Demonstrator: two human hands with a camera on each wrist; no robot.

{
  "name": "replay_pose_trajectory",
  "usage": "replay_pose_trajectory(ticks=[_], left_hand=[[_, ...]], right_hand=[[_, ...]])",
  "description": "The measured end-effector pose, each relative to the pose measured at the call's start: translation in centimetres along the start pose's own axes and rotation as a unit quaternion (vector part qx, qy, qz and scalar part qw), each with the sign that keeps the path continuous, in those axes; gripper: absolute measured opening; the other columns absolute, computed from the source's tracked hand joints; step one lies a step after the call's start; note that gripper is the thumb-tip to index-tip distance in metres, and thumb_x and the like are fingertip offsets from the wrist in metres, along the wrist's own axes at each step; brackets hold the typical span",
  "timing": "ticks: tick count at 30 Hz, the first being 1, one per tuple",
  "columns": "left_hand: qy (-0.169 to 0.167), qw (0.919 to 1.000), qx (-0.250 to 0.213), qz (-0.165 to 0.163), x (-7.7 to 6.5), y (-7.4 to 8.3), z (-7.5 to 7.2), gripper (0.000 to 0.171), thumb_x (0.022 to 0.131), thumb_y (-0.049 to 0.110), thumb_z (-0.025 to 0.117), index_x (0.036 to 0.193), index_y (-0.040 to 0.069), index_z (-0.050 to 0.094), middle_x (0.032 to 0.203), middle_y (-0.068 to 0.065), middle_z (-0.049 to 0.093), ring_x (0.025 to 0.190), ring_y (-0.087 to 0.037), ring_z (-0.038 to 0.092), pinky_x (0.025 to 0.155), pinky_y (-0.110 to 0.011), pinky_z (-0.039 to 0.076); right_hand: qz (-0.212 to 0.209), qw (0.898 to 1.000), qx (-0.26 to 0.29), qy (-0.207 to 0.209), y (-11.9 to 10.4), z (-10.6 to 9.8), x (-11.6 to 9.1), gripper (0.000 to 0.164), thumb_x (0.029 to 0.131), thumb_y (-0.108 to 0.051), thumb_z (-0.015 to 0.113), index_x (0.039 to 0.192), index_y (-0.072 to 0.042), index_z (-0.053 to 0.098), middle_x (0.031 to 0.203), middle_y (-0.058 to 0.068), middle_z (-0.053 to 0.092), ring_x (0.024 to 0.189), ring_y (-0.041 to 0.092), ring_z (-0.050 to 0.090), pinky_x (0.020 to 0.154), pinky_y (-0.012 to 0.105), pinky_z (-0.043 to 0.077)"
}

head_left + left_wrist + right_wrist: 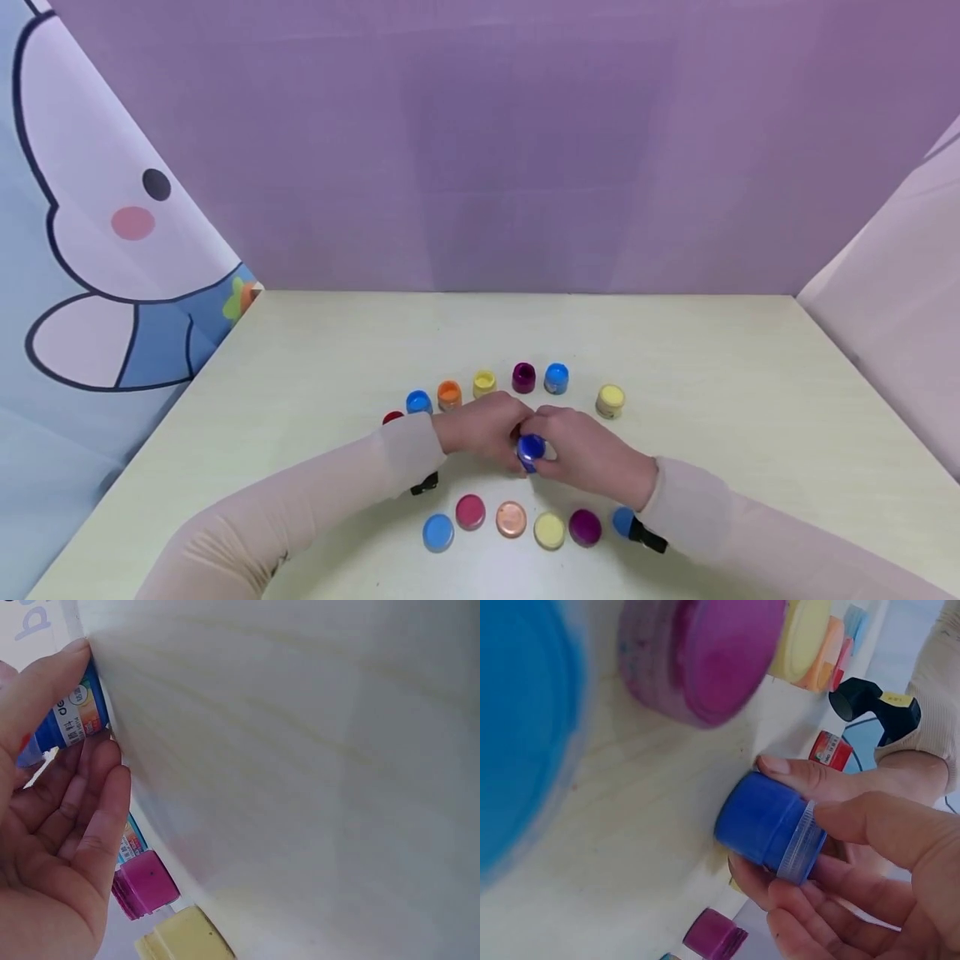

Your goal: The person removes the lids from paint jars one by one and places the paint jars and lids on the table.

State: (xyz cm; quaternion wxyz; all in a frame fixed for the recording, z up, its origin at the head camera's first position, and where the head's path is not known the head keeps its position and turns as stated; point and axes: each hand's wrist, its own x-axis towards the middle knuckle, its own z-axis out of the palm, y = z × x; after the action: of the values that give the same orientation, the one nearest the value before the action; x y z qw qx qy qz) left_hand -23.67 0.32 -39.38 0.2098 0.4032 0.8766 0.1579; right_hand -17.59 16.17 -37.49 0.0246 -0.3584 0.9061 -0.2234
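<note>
In the head view, a dark blue paint jar (532, 447) stands between both hands at the middle of the table. My left hand (486, 425) holds the jar body, thumb on one side and fingers on the other, as the right wrist view shows. The clear ridged lid (802, 844) of the jar is on it, pinched by the thumb and fingers of my right hand (592, 450). A printed label (76, 712) on the jar faces the left wrist camera.
Behind the hands, paint jars without lids form a curve, among them orange (450, 395), yellow (484, 383) and purple (523, 377). A lidded pale yellow jar (611, 401) stands at right. Several lids, such as a pink one (470, 512) and a purple one (585, 527), lie in front.
</note>
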Motion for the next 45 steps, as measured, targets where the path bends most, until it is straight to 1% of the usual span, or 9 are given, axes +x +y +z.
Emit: replay_pose_trajectory(ticks=[8, 13, 16, 18, 24, 28, 32, 37, 45], left_hand=[[0.0, 0.9998, 0.0, 0.022, 0.1, -0.2, -0.1, 0.038, 0.065, 0.03, 0.08, 0.097, 0.02, 0.064, 0.072, 0.015, 0.056, 0.068, -0.004, 0.05, 0.064, -0.016, 0.041], [-0.004, 0.9995, -0.013, 0.029, 0.2, -0.3, 0.0, 0.035, 0.065, 0.027, 0.08, 0.096, 0.02, 0.064, 0.077, 0.016, 0.057, 0.073, -0.003, 0.051, 0.068, -0.016, 0.041], [-0.006, 0.9994, -0.017, 0.028, 0.2, -0.3, -0.1, 0.032, 0.066, 0.026, 0.08, 0.092, 0.022, 0.063, 0.077, 0.016, 0.056, 0.074, -0.003, 0.051, 0.068, -0.016, 0.042], [-0.006, 0.9995, -0.016, 0.027, 0.1, -0.4, -0.1, 0.03, 0.066, 0.026, 0.08, 0.09, 0.022, 0.063, 0.077, 0.015, 0.056, 0.074, -0.004, 0.05, 0.067, -0.017, 0.042], [-0.007, 0.9995, -0.022, 0.02, -0.2, -0.5, -0.2, 0.03, 0.066, 0.027, 0.08, 0.089, 0.023, 0.061, 0.078, 0.015, 0.055, 0.075, -0.004, 0.05, 0.067, -0.017, 0.042], [-0.007, 0.9995, -0.026, 0.019, -0.4, -0.5, -0.3, 0.03, 0.066, 0.027, 0.08, 0.09, 0.023, 0.061, 0.079, 0.015, 0.055, 0.075, -0.004, 0.05, 0.067, -0.017, 0.042], [-0.005, 0.9996, -0.022, 0.017, -0.7, -0.6, -0.3, 0.03, 0.066, 0.028, 0.08, 0.089, 0.023, 0.061, 0.078, 0.015, 0.055, 0.075, -0.004, 0.05, 0.066, -0.017, 0.042], [-0.003, 0.9997, -0.018, 0.016, -0.9, -0.6, -0.4, 0.03, 0.066, 0.029, 0.08, 0.089, 0.023, 0.061, 0.078, 0.015, 0.055, 0.075, -0.004, 0.049, 0.066, -0.017, 0.042], [-0.004, 0.9998, -0.014, 0.014, -1.2, -0.6, -0.5, 0.03, 0.066, 0.028, 0.079, 0.088, 0.023, 0.06, 0.078, 0.014, 0.055, 0.074, -0.004, 0.049, 0.067, -0.017, 0.042]], right_hand=[[-0.019, 1.0, 0.018, 0.007, 0.1, -1.1, -0.3, 0.015, 0.077, -0.011, 0.069, 0.09, -0.01, 0.062, 0.082, -0.005, 0.056, 0.072, 0.011, 0.051, 0.063, 0.021, 0.044], [-0.004, 1.0, 0.012, 0.003, 0.6, -2.0, -1.5, 0.023, 0.073, -0.007, 0.068, 0.095, -0.009, 0.061, 0.087, -0.004, 0.057, 0.075, 0.01, 0.052, 0.064, 0.023, 0.045], [0.024, 1.0, -0.003, -0.015, 1.0, -2.6, -2.4, 0.026, 0.071, -0.007, 0.069, 0.095, -0.008, 0.059, 0.086, -0.004, 0.054, 0.072, 0.012, 0.051, 0.063, 0.023, 0.045], [0.053, 0.998, -0.009, -0.035, 1.3, -3.0, -3.1, 0.027, 0.071, -0.008, 0.071, 0.094, -0.009, 0.058, 0.083, -0.005, 0.051, 0.07, 0.013, 0.048, 0.061, 0.024, 0.044], [0.151, 0.984, -0.022, -0.095, 1.9, -3.6, -5.1, 0.03, 0.067, -0.01, 0.075, 0.088, -0.012, 0.054, 0.076, -0.004, 0.046, 0.064, 0.013, 0.044, 0.057, 0.027, 0.042], [0.184, 0.976, -0.026, -0.116, 2.4, -3.6, -6.6, 0.031, 0.064, -0.008, 0.075, 0.083, -0.012, 0.05, 0.072, -0.003, 0.045, 0.063, 0.014, 0.042, 0.056, 0.029, 0.039], [0.185, 0.973, -0.028, -0.132, 2.9, -3.3, -8.0, 0.034, 0.062, -0.008, 0.075, 0.08, -0.013, 0.047, 0.071, -0.003, 0.043, 0.063, 0.015, 0.041, 0.056, 0.03, 0.038], [0.165, 0.976, -0.023, -0.138, 3.2, -3.0, -9.3, 0.033, 0.06, -0.006, 0.072, 0.078, -0.014, 0.045, 0.069, -0.005, 0.042, 0.062, 0.013, 0.039, 0.056, 0.029, 0.036], [0.141, 0.981, -0.028, -0.134, 3.3, -2.3, -9.9, 0.033, 0.059, -0.005, 0.069, 0.078, -0.015, 0.045, 0.07, -0.006, 0.041, 0.062, 0.011, 0.038, 0.056, 0.027, 0.036]])
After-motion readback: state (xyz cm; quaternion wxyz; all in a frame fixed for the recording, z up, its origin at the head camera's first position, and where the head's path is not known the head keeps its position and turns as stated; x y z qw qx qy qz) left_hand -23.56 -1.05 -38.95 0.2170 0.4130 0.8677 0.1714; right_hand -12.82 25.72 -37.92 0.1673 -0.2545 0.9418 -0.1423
